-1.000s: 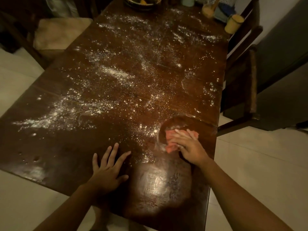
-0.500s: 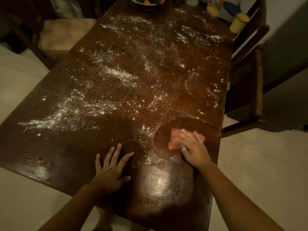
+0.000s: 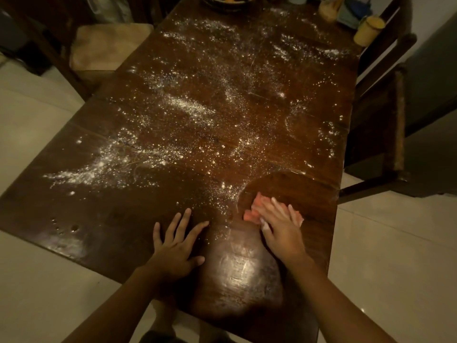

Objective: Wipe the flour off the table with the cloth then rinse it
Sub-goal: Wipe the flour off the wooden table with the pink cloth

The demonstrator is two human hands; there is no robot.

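White flour (image 3: 188,112) is scattered over most of the dark wooden table (image 3: 118,219). My right hand (image 3: 279,229) presses flat on a crumpled pink cloth (image 3: 252,211) near the table's right front corner. A curved, wiped patch with no flour lies around and beyond the cloth. My left hand (image 3: 175,246) rests flat on the table to the left of the cloth, fingers spread, holding nothing.
A wooden chair (image 3: 385,134) stands close to the table's right edge. Another chair with a beige cushion (image 3: 106,45) is at the far left. A bowl (image 3: 227,1) and yellow jars (image 3: 368,29) stand at the far end. Pale tiled floor surrounds the table.
My right hand has slid the cloth in a small arc over the right front area, and the wiped patch has widened. My left hand has stayed planted.
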